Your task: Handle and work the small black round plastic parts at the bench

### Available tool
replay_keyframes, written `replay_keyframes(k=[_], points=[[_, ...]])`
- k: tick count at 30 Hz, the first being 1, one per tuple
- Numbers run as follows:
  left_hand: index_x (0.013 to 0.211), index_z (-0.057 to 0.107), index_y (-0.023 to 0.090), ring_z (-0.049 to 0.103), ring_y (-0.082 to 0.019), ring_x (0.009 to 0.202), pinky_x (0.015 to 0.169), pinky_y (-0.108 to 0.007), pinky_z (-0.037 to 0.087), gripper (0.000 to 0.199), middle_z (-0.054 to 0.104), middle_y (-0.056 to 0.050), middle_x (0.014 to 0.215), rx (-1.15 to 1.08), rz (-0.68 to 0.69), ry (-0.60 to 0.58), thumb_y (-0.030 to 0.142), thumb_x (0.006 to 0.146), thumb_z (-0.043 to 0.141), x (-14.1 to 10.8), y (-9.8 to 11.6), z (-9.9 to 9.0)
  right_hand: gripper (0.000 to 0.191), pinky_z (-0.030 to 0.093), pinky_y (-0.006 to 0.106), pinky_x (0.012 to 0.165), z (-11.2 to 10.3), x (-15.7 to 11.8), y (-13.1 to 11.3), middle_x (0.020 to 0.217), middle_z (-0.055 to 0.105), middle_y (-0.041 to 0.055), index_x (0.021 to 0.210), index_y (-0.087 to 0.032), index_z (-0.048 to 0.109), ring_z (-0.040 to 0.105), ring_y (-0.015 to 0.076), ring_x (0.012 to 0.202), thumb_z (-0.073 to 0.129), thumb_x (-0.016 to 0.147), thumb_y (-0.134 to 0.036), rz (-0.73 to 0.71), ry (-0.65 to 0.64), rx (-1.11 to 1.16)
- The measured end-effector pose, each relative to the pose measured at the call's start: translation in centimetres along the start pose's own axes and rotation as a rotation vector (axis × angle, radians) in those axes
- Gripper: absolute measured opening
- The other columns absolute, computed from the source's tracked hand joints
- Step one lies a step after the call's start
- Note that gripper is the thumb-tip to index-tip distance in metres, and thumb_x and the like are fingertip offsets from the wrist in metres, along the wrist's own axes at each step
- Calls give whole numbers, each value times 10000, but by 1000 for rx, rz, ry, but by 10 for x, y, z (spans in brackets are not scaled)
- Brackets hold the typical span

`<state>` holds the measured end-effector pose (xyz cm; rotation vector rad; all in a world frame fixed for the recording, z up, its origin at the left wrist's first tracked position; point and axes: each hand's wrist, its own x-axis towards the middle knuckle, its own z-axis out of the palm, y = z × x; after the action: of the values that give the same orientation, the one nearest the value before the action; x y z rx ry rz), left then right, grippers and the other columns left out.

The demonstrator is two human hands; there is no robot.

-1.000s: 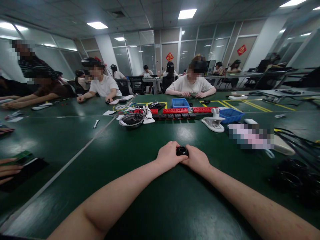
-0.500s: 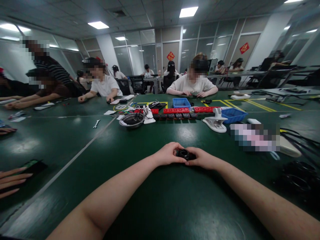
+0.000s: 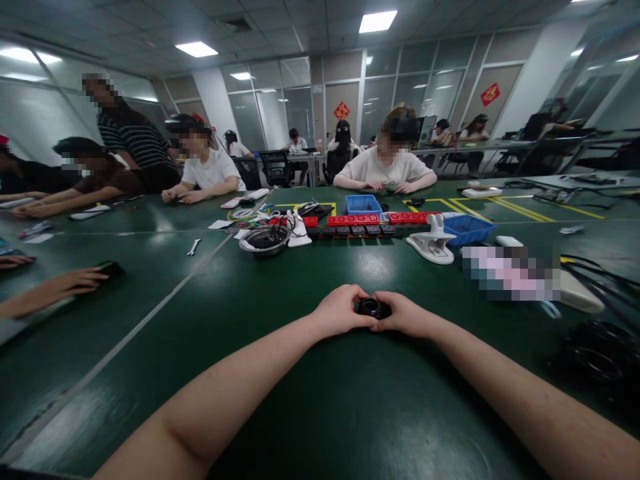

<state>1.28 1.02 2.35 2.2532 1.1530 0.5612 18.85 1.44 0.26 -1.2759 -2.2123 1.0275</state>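
Note:
Both my hands meet around a small black part with a round ring-shaped opening (image 3: pixel 371 307), low over the green table (image 3: pixel 320 393). My left hand (image 3: pixel 345 309) grips it from the left, the fingers curled behind and the thumb along the near side. From the right, my right hand (image 3: pixel 400 312) closes on its other end, with thumb and fingers bent. The thumb tips come close together in front of the part. Its ring faces up toward me, while its ends are hidden by my fingers.
Beyond my hands stand a metal bowl with black cables (image 3: pixel 265 241), a white clamp stand (image 3: pixel 431 241), red power strips (image 3: pixel 354 220) and blue bins (image 3: pixel 467 230). Black ring-shaped parts (image 3: pixel 595 360) lie at right. A wrench (image 3: pixel 194 247) and a co-worker's hand (image 3: pixel 75 285) are at left.
My hands keep their hold on the black part, with barely any shift. At left, a co-worker's hand and dark object moved farther up the table; a standing person has straightened up.

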Motion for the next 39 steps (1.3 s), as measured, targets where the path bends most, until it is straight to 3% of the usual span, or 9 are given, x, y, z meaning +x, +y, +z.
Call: replay_keyframes(k=[7,14,19,24,39], points=[[839,520,178,496,-164,714,545,-235,350,434,518,-19,814,38,-56,36,453,524,639,-2,3,3,383,282,203,478,9,1,0,606,457,-37,641,-168,431,421,110,567,670,462,-408,38,145,-178],[846,510,170,488,-164,724,582,-249,368,417,498,-28,830,48,-78,90,440,551,628,-1,-1,7,353,277,229,489,26,-1,-10,681,514,30,689,-163,477,466,144,600,617,546,-454,136,345,-428],[858,514,171,470,-132,672,580,-232,359,382,492,-8,788,-4,43,18,399,574,628,1,-6,0,496,366,284,661,14,-3,-7,890,540,52,956,-168,499,497,204,811,640,551,-417,-81,181,-229],[931,509,168,453,-98,597,525,-206,346,431,480,4,755,-89,63,-109,375,575,635,4,-10,-6,351,397,272,675,-4,-3,-3,864,560,25,953,-147,522,514,169,781,591,632,-271,-120,-100,62],[940,507,169,432,-85,576,510,-202,346,456,476,-4,783,-90,76,-100,412,574,628,4,-12,-5,341,395,272,706,-3,-3,-5,862,563,34,936,-117,525,510,167,791,602,621,-222,-102,-101,144]])
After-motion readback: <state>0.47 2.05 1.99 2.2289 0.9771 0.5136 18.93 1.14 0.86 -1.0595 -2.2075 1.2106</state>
